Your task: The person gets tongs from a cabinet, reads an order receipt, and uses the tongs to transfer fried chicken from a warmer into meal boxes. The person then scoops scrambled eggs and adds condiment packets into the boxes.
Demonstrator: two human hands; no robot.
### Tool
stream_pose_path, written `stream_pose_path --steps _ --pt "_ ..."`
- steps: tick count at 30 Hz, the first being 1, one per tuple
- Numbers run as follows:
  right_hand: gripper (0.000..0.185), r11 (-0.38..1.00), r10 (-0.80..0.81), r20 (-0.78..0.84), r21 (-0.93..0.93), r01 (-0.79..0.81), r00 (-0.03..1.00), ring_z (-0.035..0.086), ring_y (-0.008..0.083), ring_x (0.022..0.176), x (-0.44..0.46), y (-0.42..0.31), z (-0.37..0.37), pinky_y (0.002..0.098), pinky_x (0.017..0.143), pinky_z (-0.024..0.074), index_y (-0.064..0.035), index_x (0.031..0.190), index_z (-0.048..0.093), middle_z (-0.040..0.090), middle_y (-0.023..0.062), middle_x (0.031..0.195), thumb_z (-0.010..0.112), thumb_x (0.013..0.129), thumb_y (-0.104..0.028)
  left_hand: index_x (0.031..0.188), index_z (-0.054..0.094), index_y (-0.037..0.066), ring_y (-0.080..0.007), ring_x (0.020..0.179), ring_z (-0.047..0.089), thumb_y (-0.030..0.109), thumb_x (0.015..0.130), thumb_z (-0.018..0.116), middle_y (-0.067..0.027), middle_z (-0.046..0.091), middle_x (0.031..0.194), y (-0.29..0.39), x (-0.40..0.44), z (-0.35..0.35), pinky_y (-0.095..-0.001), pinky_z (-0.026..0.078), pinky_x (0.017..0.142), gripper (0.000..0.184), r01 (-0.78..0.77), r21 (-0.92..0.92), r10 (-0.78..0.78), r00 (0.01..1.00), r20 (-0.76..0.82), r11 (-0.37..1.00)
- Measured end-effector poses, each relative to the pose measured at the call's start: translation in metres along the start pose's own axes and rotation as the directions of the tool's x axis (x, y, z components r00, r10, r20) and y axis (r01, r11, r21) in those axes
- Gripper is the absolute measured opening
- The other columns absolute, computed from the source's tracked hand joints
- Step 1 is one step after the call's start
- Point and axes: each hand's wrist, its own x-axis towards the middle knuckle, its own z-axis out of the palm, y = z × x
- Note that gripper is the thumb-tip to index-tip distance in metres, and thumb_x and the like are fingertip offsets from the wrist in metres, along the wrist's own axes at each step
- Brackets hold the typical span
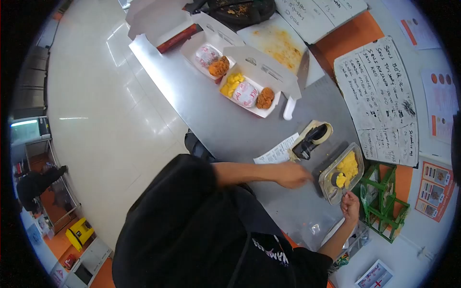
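Observation:
A clear plastic tub (328, 193) on the steel counter holds yellow scrambled egg (349, 165). Inside it is a small dark scoop (334, 179) with egg in its cup. My left hand (293, 175) reaches to the tub's side with its fingers closed at the scoop's dark handle, which is partly hidden. At the tub's near corner, my right hand (351, 205) is closed around a thin, pale utensil, perhaps a spoon; most of it is hidden. Beside my left hand are a black tape dispenser (304, 147) and a printed receipt (278, 151).
Two open meal boxes stand farther along the counter (201, 113); the closer box (258, 112) holds egg, a wrapped round item (246, 94) and fried chicken (265, 98). A knife (290, 108) lies beside a stained cutting board (273, 43). Green racks (384, 201) line the wall.

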Motion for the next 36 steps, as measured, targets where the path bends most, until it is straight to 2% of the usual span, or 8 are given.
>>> stream_pose_path --steps 3,8,11,19,21,22,24,36 --pt "0.016 0.999 -0.043 0.210 0.025 0.038 0.977 0.034 0.0065 0.040 0.004 -0.026 0.088 0.0195 0.033 0.0273 0.0020 0.100 0.055 0.044 0.0011 0.063 0.052 0.085 -0.003 0.118 0.059 0.005 -0.0288 0.096 0.064 0.008 0.085 0.055 -0.0153 0.065 0.107 -0.023 -0.107 -0.079 -0.0387 0.050 0.084 0.033 0.194 -0.099 -0.218 0.890 -0.401 0.976" --pt "0.021 0.997 -0.021 0.423 0.075 -0.011 0.906 0.034 0.0062 0.042 0.029 -0.060 0.278 0.0180 0.035 0.0268 0.0028 0.107 0.050 0.043 0.0019 0.067 0.053 0.090 -0.010 0.116 0.054 -0.002 -0.0251 0.092 0.064 0.006 0.086 0.054 -0.0157 0.065 0.097 -0.080 -0.225 -0.232 -0.0363 0.051 0.080 0.031 0.544 -0.151 -0.381 0.338 -0.861 0.825" --pt "0.019 0.981 -0.076 0.572 0.188 -0.040 0.817 0.035 0.0066 0.044 0.058 -0.069 0.388 0.0194 0.036 0.0267 0.0016 0.107 0.048 0.042 0.0025 0.068 0.050 0.092 -0.009 0.126 0.046 -0.004 -0.0385 0.100 0.059 0.014 0.085 0.053 -0.0230 0.062 0.106 -0.142 -0.237 -0.285 -0.0430 0.047 0.088 0.046 0.724 0.265 -0.101 0.420 -0.902 0.637" --pt "0.029 0.991 -0.133 0.381 0.038 0.128 0.915 0.048 0.0142 0.051 0.103 -0.072 0.634 0.0242 0.044 0.0382 0.0037 0.117 0.050 0.054 0.0088 0.079 0.044 0.089 -0.001 0.128 0.045 -0.004 -0.0341 0.104 0.056 0.029 0.086 0.054 -0.0197 0.060 0.103 -0.148 -0.255 -0.294 -0.0432 0.048 0.086 0.054 0.755 0.382 -0.405 0.624 -0.668 0.534" --pt "0.029 0.566 -0.562 0.394 -0.458 0.685 0.728 0.056 0.0224 0.058 0.137 -0.038 0.657 0.0299 0.049 0.0451 0.0035 0.116 0.053 0.058 0.0127 0.085 0.047 0.089 -0.004 0.123 0.050 -0.004 -0.0339 0.105 0.055 0.027 0.086 0.054 -0.0191 0.060 0.105 -0.146 -0.268 -0.291 -0.0421 0.048 0.086 0.050 0.667 0.469 -0.295 0.707 -0.642 0.579" --pt "0.029 0.165 -0.678 0.490 -0.626 0.762 0.548 0.060 0.0266 0.061 0.138 -0.036 0.670 0.0328 0.052 0.0486 0.0034 0.116 0.054 0.060 0.0147 0.089 0.049 0.089 -0.006 0.120 0.052 -0.004 -0.0343 0.105 0.054 0.025 0.085 0.055 -0.0189 0.059 0.105 -0.144 -0.275 -0.293 -0.0420 0.048 0.086 0.046 0.598 0.469 -0.235 0.745 -0.625 0.650" --pt "0.027 0.035 -0.701 0.480 -0.716 0.697 0.527 0.062 0.0326 0.070 0.129 -0.022 0.686 0.0377 0.060 0.0513 0.0027 0.112 0.058 0.060 0.0163 0.093 0.052 0.088 -0.008 0.114 0.056 -0.004 -0.0349 0.105 0.054 0.019 0.084 0.057 -0.0187 0.058 0.107 -0.142 -0.294 -0.301 -0.0419 0.048 0.087 0.038 0.442 0.457 -0.111 0.801 -0.588 0.772" --pt "0.031 -0.011 -0.769 0.485 -0.661 0.750 0.417 0.062 0.0300 0.083 0.098 -0.053 0.684 0.0378 0.073 0.0519 0.0015 0.110 0.062 0.058 0.0151 0.098 0.053 0.081 0.001 0.130 0.043 0.001 -0.0324 0.102 0.057 0.009 0.088 0.058 -0.0213 0.049 0.121 -0.180 -0.318 -0.327 -0.0388 0.049 0.084 0.045 0.370 -0.428 -0.563 0.454 -0.691 0.824"
